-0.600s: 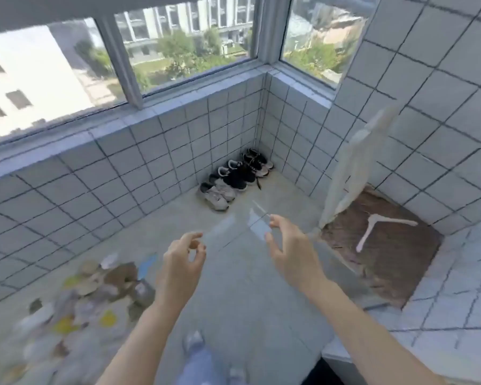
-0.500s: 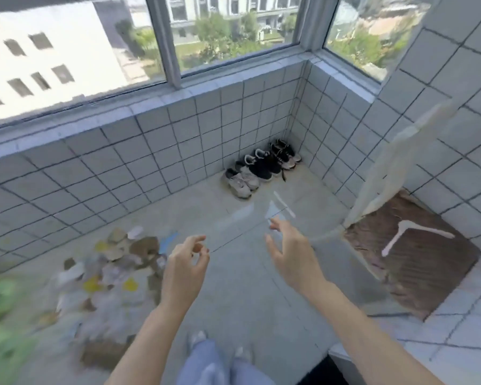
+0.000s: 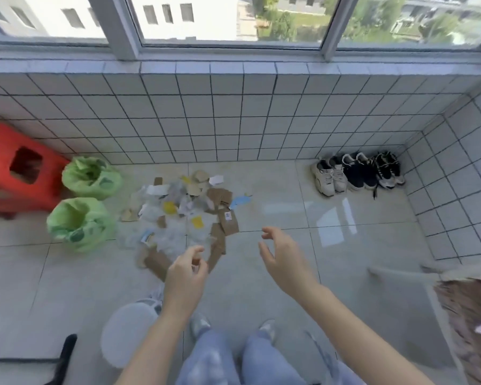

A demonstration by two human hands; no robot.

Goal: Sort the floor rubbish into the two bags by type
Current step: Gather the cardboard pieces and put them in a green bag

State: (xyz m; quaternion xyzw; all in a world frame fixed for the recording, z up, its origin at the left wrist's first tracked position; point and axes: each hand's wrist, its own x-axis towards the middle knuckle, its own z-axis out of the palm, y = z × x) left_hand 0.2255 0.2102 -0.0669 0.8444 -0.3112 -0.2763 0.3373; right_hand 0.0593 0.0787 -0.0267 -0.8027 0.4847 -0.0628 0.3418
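A heap of floor rubbish (image 3: 184,215) lies on the tiles ahead: brown cardboard scraps, white and yellow paper bits, clear plastic film and a blue piece. Two open green bags stand left of it, one farther back (image 3: 90,177) and one nearer (image 3: 78,222). My left hand (image 3: 185,273) hovers over the heap's near edge with fingers loosely curled and nothing in them. My right hand (image 3: 282,257) floats to the right of the heap, fingers relaxed and empty.
A red plastic stool (image 3: 17,168) stands at the far left behind the bags. Three pairs of shoes (image 3: 356,172) line the tiled wall at the right corner. A brown mat (image 3: 472,315) lies at the right edge. A white round object (image 3: 125,332) sits by my left foot.
The view has swung left, bringing the whole rubbish heap, both green bags and the red stool into sight. Both hands stay raised and empty, now above the heap's near side.
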